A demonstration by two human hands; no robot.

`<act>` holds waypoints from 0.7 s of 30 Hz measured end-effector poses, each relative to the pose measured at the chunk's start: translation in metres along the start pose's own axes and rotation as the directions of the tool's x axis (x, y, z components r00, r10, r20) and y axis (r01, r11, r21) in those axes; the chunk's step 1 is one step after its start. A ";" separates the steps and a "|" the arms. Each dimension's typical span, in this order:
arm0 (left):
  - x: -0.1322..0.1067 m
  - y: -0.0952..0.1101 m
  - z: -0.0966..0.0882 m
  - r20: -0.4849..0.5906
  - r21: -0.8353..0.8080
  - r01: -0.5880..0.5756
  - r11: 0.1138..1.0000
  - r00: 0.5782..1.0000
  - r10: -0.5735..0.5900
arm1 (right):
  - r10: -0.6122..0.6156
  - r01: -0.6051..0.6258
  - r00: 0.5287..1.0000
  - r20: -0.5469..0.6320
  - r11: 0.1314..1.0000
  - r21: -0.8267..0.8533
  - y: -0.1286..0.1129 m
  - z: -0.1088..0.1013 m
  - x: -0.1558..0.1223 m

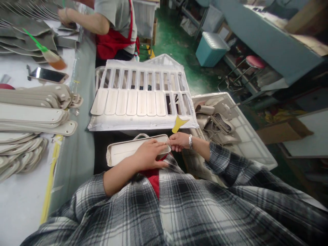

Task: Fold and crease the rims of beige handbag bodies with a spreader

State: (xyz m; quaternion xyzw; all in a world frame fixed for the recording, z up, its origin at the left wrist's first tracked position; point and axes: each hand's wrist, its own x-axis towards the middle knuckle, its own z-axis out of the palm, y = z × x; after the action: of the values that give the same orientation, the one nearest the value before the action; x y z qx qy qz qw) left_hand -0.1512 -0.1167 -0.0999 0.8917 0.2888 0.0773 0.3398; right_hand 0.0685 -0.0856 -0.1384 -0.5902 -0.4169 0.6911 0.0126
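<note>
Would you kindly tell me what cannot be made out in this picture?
In the head view:
Cream rectangular bag: its face is partly hidden by the left hand.
Right hand: anything pinched there is too small to tell.
Grey-shirted co-worker: head mostly cut off by the top edge.

Inspection finds no legible text, label, brand, number or sign. Surfaces viewed — phone [48, 74], glue bottle [50, 56], yellow piece [179, 124], teal bin [210, 51], cardboard box [285, 131] — bear no marking that can be read.
</note>
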 end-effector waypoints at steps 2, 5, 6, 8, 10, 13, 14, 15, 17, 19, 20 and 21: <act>-0.023 -0.009 -0.014 -0.149 -0.272 0.067 0.960 0.983 -0.111 | 0.044 -0.043 0.998 0.045 0.999 -0.016 -0.002 -0.004 -0.001; -0.077 -0.036 -0.029 -0.516 -0.588 0.203 0.783 0.652 -0.556 | 0.021 -0.019 0.996 0.081 0.999 -0.034 -0.005 -0.006 -0.004; -0.097 -0.047 -0.029 -0.573 -0.653 0.224 0.723 0.478 -0.665 | 0.008 -0.005 0.996 0.090 1.000 -0.027 -0.006 -0.005 -0.007; -0.133 -0.067 -0.025 -0.459 -0.791 0.244 0.561 0.370 -0.808 | -0.009 0.009 0.992 0.124 1.000 0.006 -0.009 -0.003 -0.011; -0.154 -0.081 -0.017 -0.223 -0.896 0.250 0.366 0.460 -0.860 | -0.003 -0.002 0.985 0.173 1.000 0.031 -0.012 -0.003 -0.014; -0.158 -0.091 -0.005 -0.041 -0.950 0.232 0.209 0.571 -0.820 | 0.019 -0.021 0.978 0.210 1.000 0.006 -0.016 -0.008 -0.012; -0.154 -0.093 -0.003 -0.026 -0.955 0.226 0.195 0.588 -0.808 | 0.037 -0.035 0.977 0.209 0.999 -0.015 -0.018 -0.010 -0.011; -0.150 -0.093 -0.002 -0.016 -0.955 0.228 0.192 0.603 -0.798 | 0.054 -0.047 0.978 0.203 0.998 -0.040 -0.019 -0.012 -0.009; -0.144 -0.094 -0.006 -0.007 -0.941 0.259 0.219 0.632 -0.775 | 0.074 -0.058 0.980 0.184 0.994 -0.091 -0.022 -0.015 -0.006; -0.142 -0.095 -0.015 -0.031 -0.906 0.303 0.296 0.649 -0.760 | 0.086 -0.062 0.983 0.162 0.987 -0.149 -0.025 -0.016 -0.003; -0.142 -0.097 -0.021 -0.032 -0.874 0.346 0.342 0.661 -0.749 | 0.089 -0.061 0.984 0.155 0.982 -0.179 -0.026 -0.016 -0.001; -0.143 -0.099 -0.029 -0.010 -0.828 0.405 0.389 0.683 -0.731 | 0.090 -0.057 0.984 0.151 0.976 -0.211 -0.027 -0.017 0.000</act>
State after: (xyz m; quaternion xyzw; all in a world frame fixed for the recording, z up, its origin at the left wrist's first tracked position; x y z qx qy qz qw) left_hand -0.3237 -0.1218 -0.1335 0.4623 0.5778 0.2372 0.6294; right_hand 0.0698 -0.0588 -0.1217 -0.5461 -0.4638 0.6893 -0.1077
